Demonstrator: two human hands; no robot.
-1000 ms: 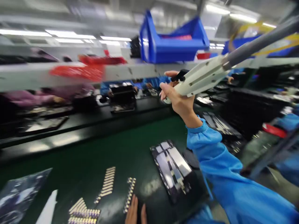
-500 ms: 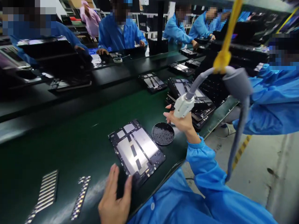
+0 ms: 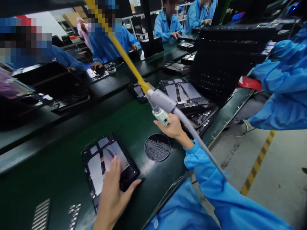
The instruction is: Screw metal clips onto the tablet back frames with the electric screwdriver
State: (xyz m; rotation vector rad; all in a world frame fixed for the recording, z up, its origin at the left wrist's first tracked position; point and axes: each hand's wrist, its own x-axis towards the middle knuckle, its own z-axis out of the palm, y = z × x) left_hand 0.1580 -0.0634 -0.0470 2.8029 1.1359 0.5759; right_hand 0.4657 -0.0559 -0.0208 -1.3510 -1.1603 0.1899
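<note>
On the green bench [image 3: 117, 118], a pile of opened devices [image 3: 184, 92] lies beyond your right grip [image 3: 174, 127]. From this grip, the opened tablet [image 3: 94, 172] is to the left and nearer you, its long axis leading away and leaning left. Your left grip [image 3: 111, 191] is nearer, fingers spread wide over it. The right one holds the corded tool [image 3: 165, 101]. The round dish [image 3: 157, 148] stands between; small strips [image 3: 41, 215] lie further left.

1 corded tool [image 3: 161, 116] — 1 dimpled black dish [image 3: 157, 148] — 1 yellow strap [image 3: 126, 56]
</note>
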